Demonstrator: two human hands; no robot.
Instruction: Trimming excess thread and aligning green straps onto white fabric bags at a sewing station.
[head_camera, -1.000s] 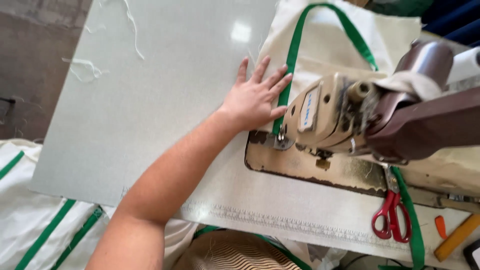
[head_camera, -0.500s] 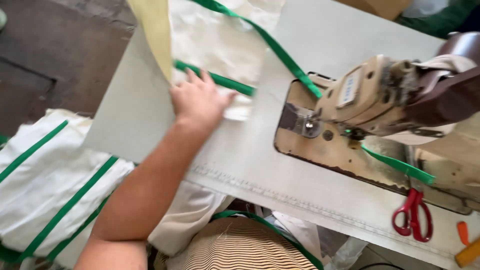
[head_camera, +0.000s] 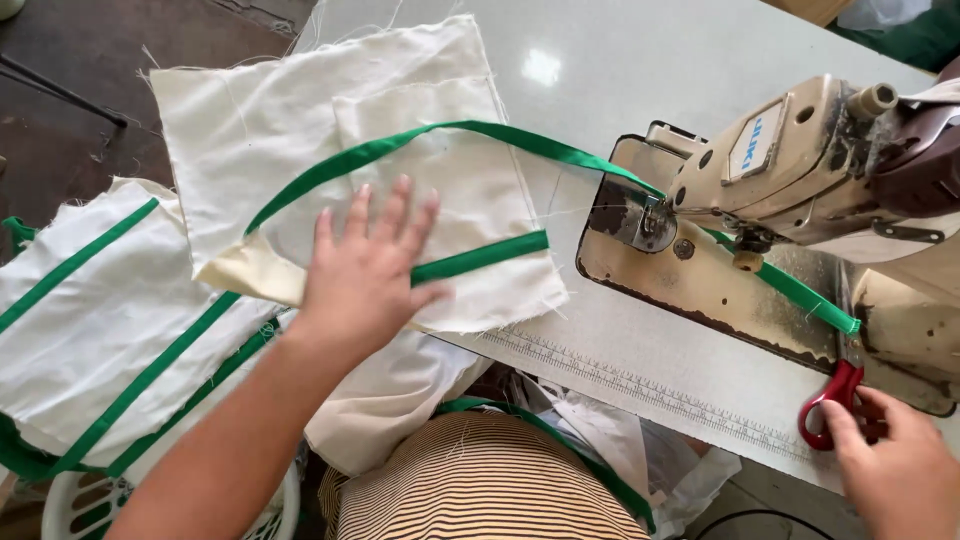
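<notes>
My left hand (head_camera: 366, 268) lies flat, fingers spread, on a cream cloth piece (head_camera: 330, 150) with green strap trim (head_camera: 470, 140) at the left end of the sewing table (head_camera: 640, 60). The green strap runs from the cloth under the head of the beige sewing machine (head_camera: 790, 160) and out along its base. My right hand (head_camera: 895, 465) at the lower right has its fingers on the handles of red scissors (head_camera: 835, 398) lying on the table's front edge.
A pile of finished cream pieces with green straps (head_camera: 90, 320) sits in a white basket (head_camera: 70, 505) at my lower left. A measuring scale (head_camera: 640, 385) runs along the table's front edge. Dark floor lies to the left.
My left hand has dragged the cloth piece leftward and toward me, laying it flat. My right hand has come into view on the scissors. The camera has shifted.
</notes>
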